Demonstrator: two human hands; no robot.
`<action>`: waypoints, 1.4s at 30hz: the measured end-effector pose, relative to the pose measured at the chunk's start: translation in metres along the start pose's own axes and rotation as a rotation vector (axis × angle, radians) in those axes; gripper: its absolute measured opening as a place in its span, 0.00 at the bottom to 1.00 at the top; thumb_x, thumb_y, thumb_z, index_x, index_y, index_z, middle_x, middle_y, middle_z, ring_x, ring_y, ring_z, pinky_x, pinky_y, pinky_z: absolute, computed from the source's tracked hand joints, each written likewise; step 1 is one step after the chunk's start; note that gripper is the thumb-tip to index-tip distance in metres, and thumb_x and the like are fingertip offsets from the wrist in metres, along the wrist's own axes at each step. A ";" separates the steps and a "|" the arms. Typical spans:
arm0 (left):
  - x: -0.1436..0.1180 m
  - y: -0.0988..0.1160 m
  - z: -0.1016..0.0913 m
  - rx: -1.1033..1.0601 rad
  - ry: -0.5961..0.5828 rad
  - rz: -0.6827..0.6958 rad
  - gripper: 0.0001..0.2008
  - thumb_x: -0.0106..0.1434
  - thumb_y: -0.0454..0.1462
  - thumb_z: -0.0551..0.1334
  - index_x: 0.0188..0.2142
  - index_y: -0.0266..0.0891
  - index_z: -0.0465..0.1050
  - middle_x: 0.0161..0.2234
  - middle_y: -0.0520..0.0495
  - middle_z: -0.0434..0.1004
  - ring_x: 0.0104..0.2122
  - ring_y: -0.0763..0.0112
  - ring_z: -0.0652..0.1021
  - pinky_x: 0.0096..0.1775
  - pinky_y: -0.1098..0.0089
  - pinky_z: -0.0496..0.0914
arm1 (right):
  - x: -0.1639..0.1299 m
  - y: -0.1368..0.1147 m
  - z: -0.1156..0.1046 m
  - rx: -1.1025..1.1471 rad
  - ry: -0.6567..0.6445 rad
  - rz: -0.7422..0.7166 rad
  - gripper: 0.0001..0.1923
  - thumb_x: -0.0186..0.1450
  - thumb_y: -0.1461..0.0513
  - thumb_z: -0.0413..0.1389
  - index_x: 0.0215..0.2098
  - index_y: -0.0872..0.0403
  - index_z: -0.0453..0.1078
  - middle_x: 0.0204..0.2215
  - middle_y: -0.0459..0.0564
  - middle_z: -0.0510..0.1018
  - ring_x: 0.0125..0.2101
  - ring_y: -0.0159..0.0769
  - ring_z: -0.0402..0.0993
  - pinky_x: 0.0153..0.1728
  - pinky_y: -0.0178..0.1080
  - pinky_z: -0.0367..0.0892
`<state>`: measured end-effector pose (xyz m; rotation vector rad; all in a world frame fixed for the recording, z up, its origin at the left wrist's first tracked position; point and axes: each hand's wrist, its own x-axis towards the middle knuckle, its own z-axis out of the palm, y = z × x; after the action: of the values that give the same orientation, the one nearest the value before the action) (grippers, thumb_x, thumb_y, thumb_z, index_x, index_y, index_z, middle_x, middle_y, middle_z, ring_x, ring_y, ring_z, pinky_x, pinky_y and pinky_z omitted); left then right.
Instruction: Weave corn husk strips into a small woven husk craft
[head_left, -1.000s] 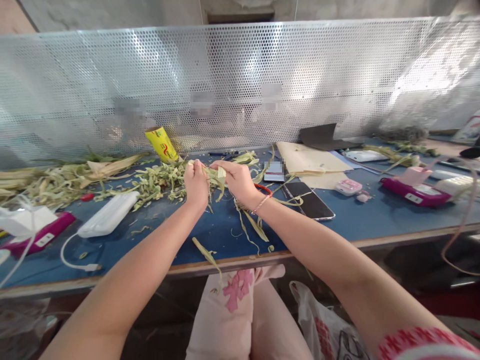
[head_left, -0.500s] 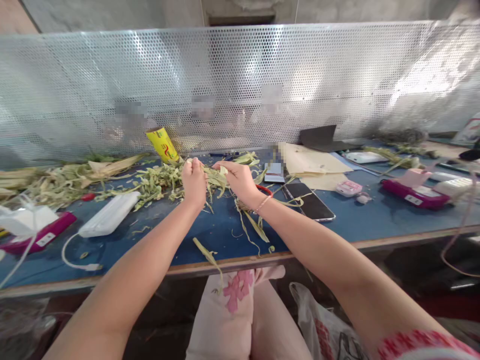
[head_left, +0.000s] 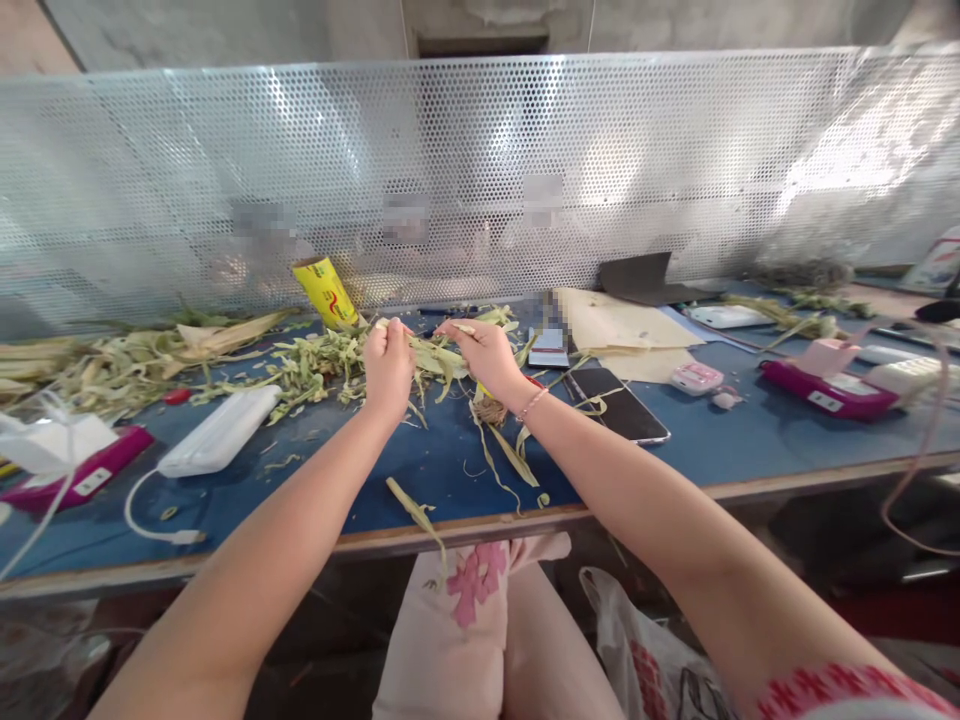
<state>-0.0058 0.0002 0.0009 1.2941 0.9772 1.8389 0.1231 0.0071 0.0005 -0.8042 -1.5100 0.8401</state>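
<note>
Head view: near the tabletop's (head_left: 675, 450) middle, toward its far edge, the left hand (head_left: 388, 362) and right hand (head_left: 487, 352) both pinch a pale green leaf strip (head_left: 435, 352) stretched between them, fingers clenched on it. A yellow roll (head_left: 324, 290) stands behind.

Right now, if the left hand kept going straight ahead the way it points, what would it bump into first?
Probably the pile of green leaf scraps just beyond the left hand, then the yellow roll near the perforated metal screen. Depth is hard to judge.
</note>
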 end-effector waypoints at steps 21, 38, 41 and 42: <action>-0.002 0.002 0.001 -0.111 -0.203 -0.108 0.11 0.46 0.42 0.66 0.25 0.35 0.73 0.21 0.50 0.74 0.21 0.80 0.72 0.27 0.77 0.67 | 0.011 0.026 0.004 0.398 0.028 0.164 0.12 0.57 0.55 0.52 0.27 0.57 0.65 0.13 0.38 0.60 0.11 0.21 0.54 0.13 0.30 0.51; -0.010 0.007 0.001 -0.204 -0.421 -0.510 0.09 0.51 0.39 0.65 0.24 0.38 0.65 0.24 0.51 0.72 0.27 0.72 0.76 0.29 0.70 0.71 | 0.004 0.016 0.002 0.029 -0.052 -0.048 0.06 0.59 0.61 0.48 0.32 0.54 0.63 0.18 0.39 0.63 0.16 0.23 0.58 0.20 0.29 0.57; -0.009 0.005 0.002 -0.185 -0.412 -0.465 0.09 0.51 0.38 0.64 0.25 0.37 0.65 0.24 0.51 0.72 0.25 0.74 0.76 0.29 0.70 0.71 | 0.001 0.013 0.003 0.010 -0.057 -0.048 0.07 0.59 0.62 0.48 0.36 0.53 0.60 0.21 0.39 0.64 0.16 0.23 0.58 0.19 0.29 0.58; -0.009 0.004 0.003 -0.178 -0.390 -0.443 0.08 0.51 0.38 0.64 0.25 0.37 0.65 0.24 0.50 0.72 0.25 0.74 0.75 0.29 0.70 0.71 | 0.001 0.013 0.003 0.017 -0.057 -0.040 0.09 0.58 0.62 0.48 0.38 0.53 0.59 0.22 0.39 0.64 0.16 0.23 0.59 0.19 0.29 0.58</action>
<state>-0.0011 -0.0088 0.0008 1.1573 0.7883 1.2481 0.1205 0.0141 -0.0104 -0.7406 -1.5624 0.8513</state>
